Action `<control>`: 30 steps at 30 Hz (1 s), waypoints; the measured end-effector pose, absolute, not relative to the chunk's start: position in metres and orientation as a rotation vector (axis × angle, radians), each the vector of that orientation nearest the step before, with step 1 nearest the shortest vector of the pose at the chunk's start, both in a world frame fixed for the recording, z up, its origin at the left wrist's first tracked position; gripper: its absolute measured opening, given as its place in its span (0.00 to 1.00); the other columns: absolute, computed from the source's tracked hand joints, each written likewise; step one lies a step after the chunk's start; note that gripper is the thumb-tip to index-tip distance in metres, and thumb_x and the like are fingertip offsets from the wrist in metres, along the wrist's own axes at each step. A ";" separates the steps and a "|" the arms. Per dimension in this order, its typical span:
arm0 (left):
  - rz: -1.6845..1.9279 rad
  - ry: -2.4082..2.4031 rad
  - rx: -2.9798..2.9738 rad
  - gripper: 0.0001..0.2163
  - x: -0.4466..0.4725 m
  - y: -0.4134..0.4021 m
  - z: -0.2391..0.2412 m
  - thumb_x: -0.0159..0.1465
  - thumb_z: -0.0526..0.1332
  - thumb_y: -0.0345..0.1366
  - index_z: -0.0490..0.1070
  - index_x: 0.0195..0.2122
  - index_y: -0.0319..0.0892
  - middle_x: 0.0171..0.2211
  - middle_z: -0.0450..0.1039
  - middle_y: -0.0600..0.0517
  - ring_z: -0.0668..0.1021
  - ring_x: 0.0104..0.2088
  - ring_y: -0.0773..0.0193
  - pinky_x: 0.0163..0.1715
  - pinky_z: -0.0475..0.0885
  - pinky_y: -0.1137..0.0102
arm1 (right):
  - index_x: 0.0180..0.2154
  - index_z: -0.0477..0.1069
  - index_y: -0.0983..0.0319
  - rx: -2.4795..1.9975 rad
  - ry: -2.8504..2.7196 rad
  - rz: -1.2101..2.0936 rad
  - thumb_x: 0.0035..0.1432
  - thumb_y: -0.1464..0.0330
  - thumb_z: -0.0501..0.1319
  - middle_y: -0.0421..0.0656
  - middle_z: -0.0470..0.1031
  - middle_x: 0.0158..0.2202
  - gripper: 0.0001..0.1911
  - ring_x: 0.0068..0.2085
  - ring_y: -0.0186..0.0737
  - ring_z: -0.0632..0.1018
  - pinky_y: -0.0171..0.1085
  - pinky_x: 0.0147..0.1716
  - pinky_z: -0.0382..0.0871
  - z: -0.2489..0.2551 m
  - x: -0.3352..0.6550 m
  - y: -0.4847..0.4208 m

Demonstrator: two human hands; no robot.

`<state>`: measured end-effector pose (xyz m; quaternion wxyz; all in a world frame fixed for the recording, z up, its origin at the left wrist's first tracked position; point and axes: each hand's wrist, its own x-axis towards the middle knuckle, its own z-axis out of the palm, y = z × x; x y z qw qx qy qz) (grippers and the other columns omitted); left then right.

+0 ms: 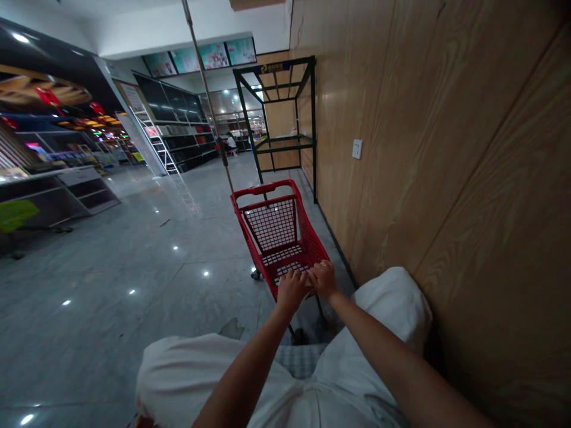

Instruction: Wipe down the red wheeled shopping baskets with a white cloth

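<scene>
Left hand (292,288), right hand (323,278) curled tight over near edge of red cart (280,248); probably light, stiff, free-rolling; rim best hold.

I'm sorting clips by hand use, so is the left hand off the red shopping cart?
No, the left hand is on the near edge of the red shopping cart, beside the right hand.

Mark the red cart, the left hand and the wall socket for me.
Red cart (270,224): head view, on the mesh of its far panel.
Left hand (291,288): head view, on the back of the hand.
Wall socket (357,149): head view, middle of its plate.
</scene>
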<state>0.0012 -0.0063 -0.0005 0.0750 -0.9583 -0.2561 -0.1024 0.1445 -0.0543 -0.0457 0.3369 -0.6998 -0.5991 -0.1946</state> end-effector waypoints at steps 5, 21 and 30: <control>-0.138 -0.432 -2.971 0.13 -0.026 0.028 0.010 0.64 0.57 0.40 0.67 0.49 0.44 0.44 0.71 0.48 0.72 0.45 0.58 0.43 0.66 0.64 | 0.19 0.68 0.61 -1.823 -1.572 -0.458 0.58 0.70 0.53 0.39 0.67 0.21 0.16 0.31 0.37 0.65 0.37 0.42 0.54 -0.042 0.172 -0.051; -0.188 0.039 -3.090 0.16 -0.054 0.123 0.031 0.60 0.63 0.38 0.69 0.49 0.44 0.52 0.68 0.46 0.69 0.52 0.57 0.51 0.66 0.64 | 0.17 0.70 0.61 -1.861 -1.713 -0.216 0.53 0.67 0.58 0.38 0.73 0.21 0.15 0.28 0.33 0.67 0.34 0.36 0.54 -0.028 0.197 -0.035; -0.264 -0.244 -3.107 0.15 -0.046 0.125 0.048 0.62 0.57 0.30 0.69 0.51 0.44 0.54 0.66 0.46 0.67 0.56 0.59 0.54 0.64 0.63 | 0.26 0.75 0.60 -2.104 -1.790 -0.144 0.60 0.69 0.53 0.41 0.77 0.31 0.15 0.37 0.36 0.73 0.40 0.48 0.54 -0.010 0.186 -0.041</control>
